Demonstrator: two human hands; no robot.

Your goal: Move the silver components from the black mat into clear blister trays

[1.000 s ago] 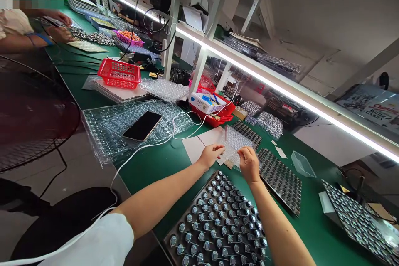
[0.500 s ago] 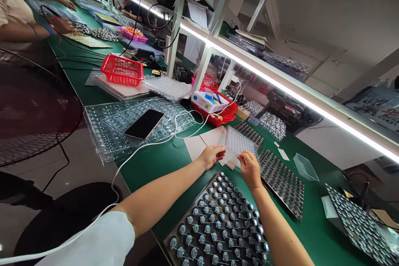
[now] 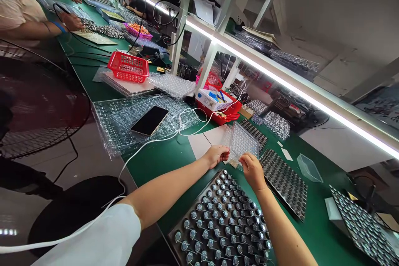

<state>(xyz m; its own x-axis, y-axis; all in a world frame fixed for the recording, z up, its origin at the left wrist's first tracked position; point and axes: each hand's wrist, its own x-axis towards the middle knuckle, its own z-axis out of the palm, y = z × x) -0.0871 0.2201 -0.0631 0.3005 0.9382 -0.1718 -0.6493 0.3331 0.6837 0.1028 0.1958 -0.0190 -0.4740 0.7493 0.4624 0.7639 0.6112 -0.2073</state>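
Observation:
My left hand (image 3: 218, 156) is closed, its fingertips curled together at the near left side of a clear plastic tray (image 3: 245, 140) with rows of small cells. Across a narrow gap, my right hand (image 3: 252, 170) pinches thumb and finger together by the tray's near edge. Whatever lies between the fingers of either hand is too small or hidden to make out. Below my hands is a dark tray (image 3: 215, 193) set with rows of round metallic parts with thin wire leads. Pale card sheets (image 3: 199, 145) lie left of the clear tray.
Another dark tray (image 3: 285, 183) lies right of my right hand, with a clear box (image 3: 308, 167) beyond. At left are a phone (image 3: 149, 120) on clear blister sheets (image 3: 115, 126), a white cable (image 3: 156, 143) and a red basket (image 3: 128, 66). A co-worker's hand (image 3: 72, 21) is far left.
The whole view has shifted slightly, so most things sit further right. My hands keep nearly the same pose by the clear tray. One of the co-worker's hands has drawn partly out of sight.

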